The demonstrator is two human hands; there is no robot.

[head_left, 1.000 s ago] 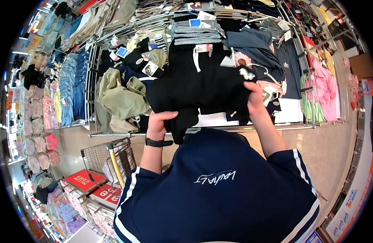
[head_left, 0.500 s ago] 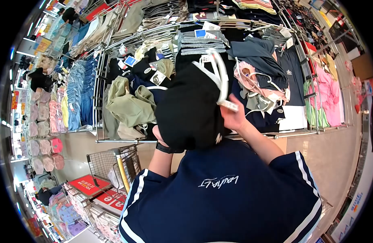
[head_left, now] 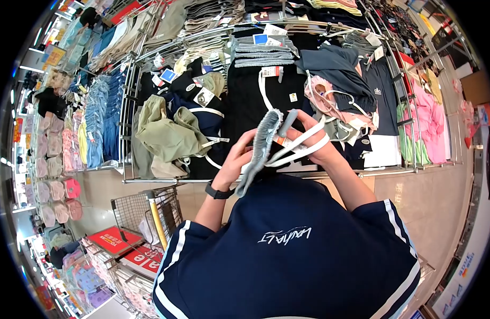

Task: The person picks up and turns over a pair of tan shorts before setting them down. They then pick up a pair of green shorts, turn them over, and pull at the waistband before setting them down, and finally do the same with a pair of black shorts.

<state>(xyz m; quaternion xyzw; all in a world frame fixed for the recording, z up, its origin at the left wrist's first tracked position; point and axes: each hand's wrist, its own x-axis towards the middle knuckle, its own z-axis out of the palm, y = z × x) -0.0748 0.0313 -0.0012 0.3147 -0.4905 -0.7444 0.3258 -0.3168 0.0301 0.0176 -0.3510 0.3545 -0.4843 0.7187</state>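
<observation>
A garment with a grey ribbed elastic waistband and long white drawstrings is held up in front of my chest. My left hand, with a black watch at its wrist, is closed on one side of the waistband. Fingers of my right hand pinch the other side, close to a paper tag. The garment's lower part is hidden from above. Just beyond my hands, black garments lie on the rack, one showing a white drawstring and price tag. A crumpled olive garment lies left of them.
Folded grey clothes are stacked farther back. Dark grey and pink clothes are heaped at right. A metal rail runs along the rack's front. Behind on the left stand a wire cart and red sale signs.
The bunched black garment no longer fills the space between my hands; a grey waistband with white drawstrings shows there now. Both hands have shifted, and black garments on the rack are exposed.
</observation>
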